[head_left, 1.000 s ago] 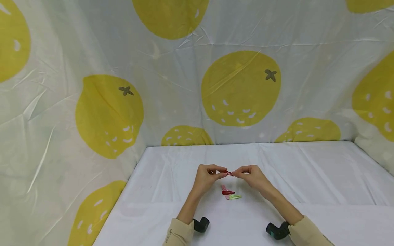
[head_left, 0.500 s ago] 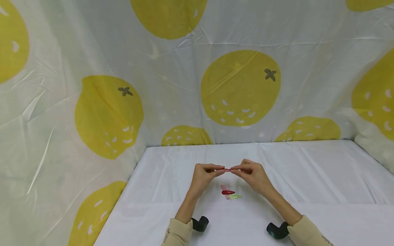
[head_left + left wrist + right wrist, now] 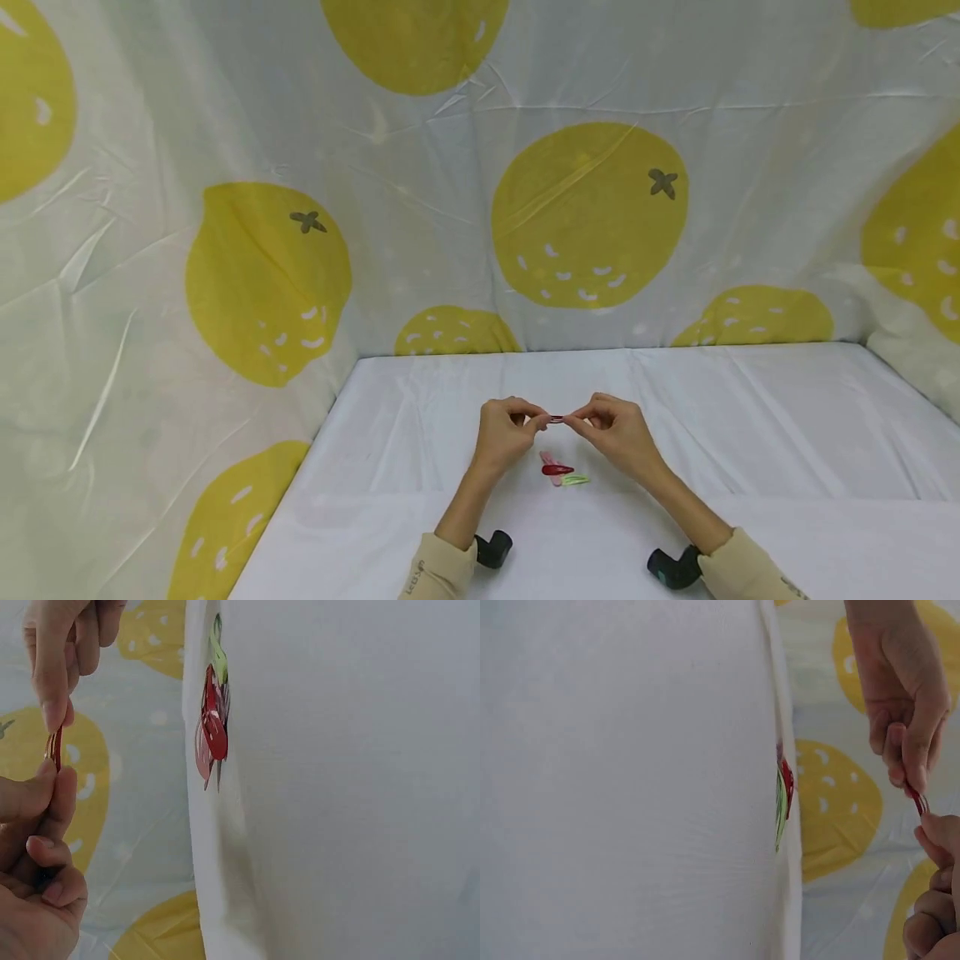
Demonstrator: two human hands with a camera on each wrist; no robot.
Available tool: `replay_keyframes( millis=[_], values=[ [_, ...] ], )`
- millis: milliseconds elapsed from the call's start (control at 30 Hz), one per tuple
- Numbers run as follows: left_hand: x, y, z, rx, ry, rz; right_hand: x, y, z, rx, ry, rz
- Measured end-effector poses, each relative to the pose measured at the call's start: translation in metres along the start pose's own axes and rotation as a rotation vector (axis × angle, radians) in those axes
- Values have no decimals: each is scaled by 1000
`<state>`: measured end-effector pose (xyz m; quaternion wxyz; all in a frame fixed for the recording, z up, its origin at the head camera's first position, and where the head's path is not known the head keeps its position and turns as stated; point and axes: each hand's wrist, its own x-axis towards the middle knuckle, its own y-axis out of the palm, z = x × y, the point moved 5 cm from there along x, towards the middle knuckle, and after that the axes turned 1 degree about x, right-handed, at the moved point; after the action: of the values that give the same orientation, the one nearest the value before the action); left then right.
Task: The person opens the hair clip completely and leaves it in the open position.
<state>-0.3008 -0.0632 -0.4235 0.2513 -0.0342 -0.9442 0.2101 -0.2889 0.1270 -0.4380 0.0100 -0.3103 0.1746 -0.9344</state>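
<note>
A small red hair clip (image 3: 557,419) is held up above the table between both hands. My left hand (image 3: 504,433) pinches one end between thumb and forefinger, and my right hand (image 3: 617,433) pinches the other. The left wrist view shows the slim red clip (image 3: 53,746) between the fingertips, its ends hidden by them. On the cloth just below the hands lies a little pile: another red hair clip (image 3: 557,470) on top of pink hair clips (image 3: 548,457), with a light green hair clip (image 3: 575,480) to the right.
White cloth covers the table (image 3: 787,433). Behind and to the left hangs a curtain (image 3: 420,208) printed with yellow lemons. Black curved pieces (image 3: 495,550) stick out from both beige cuffs (image 3: 440,567).
The hands brought the red clip up slightly and levelled it, then lowered it a touch. Both keep their pinch on it. The pile on the table has stayed put.
</note>
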Motion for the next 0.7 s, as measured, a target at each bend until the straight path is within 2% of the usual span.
replay_keyframes(
  millis=[100,200,433,700],
  values=[
    [-1,2,-5,87,70,-54,0,2,3,-27,-63,-31],
    [-1,2,-7,122,87,-77,1,2,5,-64,-98,-59],
    [0,-1,-7,100,39,-38,1,0,3,-98,-46,-72],
    [1,-2,-10,111,109,-48,1,-1,1,-93,-19,-70]
  ],
)
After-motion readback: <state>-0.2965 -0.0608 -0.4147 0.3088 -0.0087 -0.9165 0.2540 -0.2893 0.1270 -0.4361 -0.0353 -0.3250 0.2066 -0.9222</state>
